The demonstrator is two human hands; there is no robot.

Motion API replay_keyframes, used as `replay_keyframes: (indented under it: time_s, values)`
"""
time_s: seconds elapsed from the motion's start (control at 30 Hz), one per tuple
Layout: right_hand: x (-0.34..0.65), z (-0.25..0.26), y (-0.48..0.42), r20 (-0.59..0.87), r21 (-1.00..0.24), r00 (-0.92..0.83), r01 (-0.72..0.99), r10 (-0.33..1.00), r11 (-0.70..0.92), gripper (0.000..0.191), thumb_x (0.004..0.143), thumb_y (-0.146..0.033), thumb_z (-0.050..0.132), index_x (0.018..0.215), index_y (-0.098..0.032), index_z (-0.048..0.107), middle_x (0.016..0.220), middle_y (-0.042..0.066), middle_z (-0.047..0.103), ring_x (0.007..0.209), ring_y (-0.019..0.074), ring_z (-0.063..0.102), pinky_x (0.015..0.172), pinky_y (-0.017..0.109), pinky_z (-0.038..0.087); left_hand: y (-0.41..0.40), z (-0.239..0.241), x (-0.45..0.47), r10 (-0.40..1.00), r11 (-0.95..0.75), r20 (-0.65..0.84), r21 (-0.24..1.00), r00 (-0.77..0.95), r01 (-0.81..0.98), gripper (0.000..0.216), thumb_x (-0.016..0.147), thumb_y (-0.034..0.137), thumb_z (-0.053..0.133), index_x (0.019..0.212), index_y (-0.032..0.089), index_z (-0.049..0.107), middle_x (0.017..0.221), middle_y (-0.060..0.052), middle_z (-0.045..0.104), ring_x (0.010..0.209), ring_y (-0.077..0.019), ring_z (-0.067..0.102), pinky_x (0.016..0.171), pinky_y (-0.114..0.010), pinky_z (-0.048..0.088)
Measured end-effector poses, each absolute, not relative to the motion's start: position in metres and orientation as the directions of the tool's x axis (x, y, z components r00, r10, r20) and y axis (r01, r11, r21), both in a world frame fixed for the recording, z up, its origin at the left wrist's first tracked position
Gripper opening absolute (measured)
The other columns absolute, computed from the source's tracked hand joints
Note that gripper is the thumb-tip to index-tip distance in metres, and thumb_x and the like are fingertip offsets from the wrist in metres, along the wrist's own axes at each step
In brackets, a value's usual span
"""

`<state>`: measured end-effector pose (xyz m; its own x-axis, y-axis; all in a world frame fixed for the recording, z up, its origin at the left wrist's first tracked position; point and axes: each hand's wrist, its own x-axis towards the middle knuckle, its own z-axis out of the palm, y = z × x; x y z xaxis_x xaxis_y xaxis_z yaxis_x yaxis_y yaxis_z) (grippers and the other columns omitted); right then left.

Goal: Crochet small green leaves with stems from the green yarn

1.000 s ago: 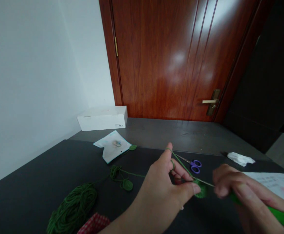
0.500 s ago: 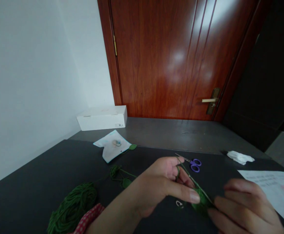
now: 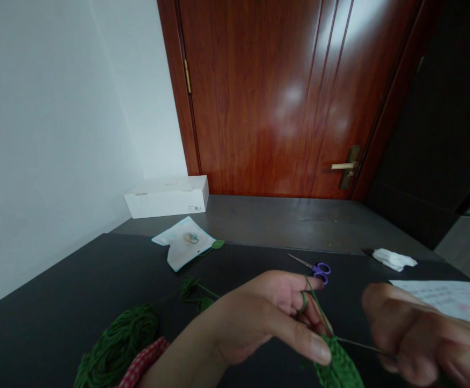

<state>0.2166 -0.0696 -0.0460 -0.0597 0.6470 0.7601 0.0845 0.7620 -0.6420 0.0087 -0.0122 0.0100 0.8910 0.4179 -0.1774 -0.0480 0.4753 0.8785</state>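
Left hand: its grip pinches the green stitched piece (image 3: 339, 367) between thumb and fingers; the hand (image 3: 269, 317) holds it by the upper edge, so a loosened thumb could let the stitches twist.
Right hand: blurred, but its grip appears closed around a thin metal shaft (image 3: 362, 344); the exact hold on the hand (image 3: 424, 339) is hard to tell.
Shaft tip: at the piece's top edge, beside the thumb; pulled too far or tilted, it could drop a loop or split the yarn.
Working strand: the green strand (image 3: 318, 304) slants from a raised finger to the piece; if that finger dips, tension could go slack.
Yarn supply: a loose tangle (image 3: 188, 288) and the skein (image 3: 117, 345) lie on the tabletop (image 3: 57, 285); a knot there could snag the feed.
Scissors: the open-lying scissors (image 3: 321, 268) sit near the raised fingertip; a wide sweep could knock them.
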Motion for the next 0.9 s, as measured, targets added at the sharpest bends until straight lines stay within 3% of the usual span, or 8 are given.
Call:
replay_keyframes:
  time_s: [0.17, 0.3, 0.5, 0.9]
  values:
    - [0.209, -0.036, -0.071, 0.645, -0.758, -0.111, -0.216, 0.756, 0.615, 0.036, 0.093, -0.037, 0.040, 0.069, -0.027, 0.065, 0.052, 0.001, 0.056, 0.050, 0.0185, 0.051, 0.047, 0.035, 0.038, -0.010, 0.009, 0.012, 0.343, 0.531, -0.184, 0.847, 0.921, -0.029, 0.058, 0.055, 0.008, 0.080, 0.110, 0.010, 0.063, 0.073, 0.000, 0.062, 0.063, -0.0074, 0.054, 0.061, -0.019, 0.039]
    - [0.195, -0.032, -0.073, 0.510, -0.805, -0.056, -0.384, 0.858, 0.453, 0.040, 0.096, -0.035, 0.036, 0.069, -0.024, 0.063, 0.056, 0.000, 0.056, 0.056, 0.0170, 0.048, 0.055, 0.034, 0.039, -0.014, 0.010, 0.012, 0.480, 0.457, -0.180, 0.887, 0.859, -0.069, 0.063, 0.058, 0.010, 0.080, 0.117, 0.011, 0.059, 0.073, 0.001, 0.062, 0.061, -0.0067, 0.053, 0.062, -0.020, 0.037]
    - [0.185, -0.036, -0.072, 0.400, -0.849, -0.030, -0.388, 0.916, 0.358, 0.039, 0.096, -0.039, 0.037, 0.071, -0.023, 0.062, 0.067, 0.000, 0.052, 0.066, 0.0176, 0.045, 0.061, 0.031, 0.039, -0.026, 0.013, 0.014, 0.744, 0.248, -0.133, 0.965, 0.655, -0.087, 0.079, 0.060, 0.012, 0.079, 0.132, 0.012, 0.044, 0.071, 0.004, 0.060, 0.068, -0.0110, 0.054, 0.067, -0.025, 0.041]
    - [0.185, -0.034, -0.068, 0.343, -0.867, -0.051, -0.402, 0.938, 0.295, 0.039, 0.095, -0.038, 0.038, 0.067, -0.022, 0.060, 0.066, 0.001, 0.048, 0.066, 0.0190, 0.045, 0.061, 0.032, 0.039, -0.029, 0.011, 0.017, 0.751, 0.178, -0.097, 0.982, 0.653, -0.059, 0.075, 0.064, 0.009, 0.074, 0.132, 0.012, 0.043, 0.075, 0.003, 0.061, 0.073, -0.0129, 0.057, 0.077, -0.030, 0.041]
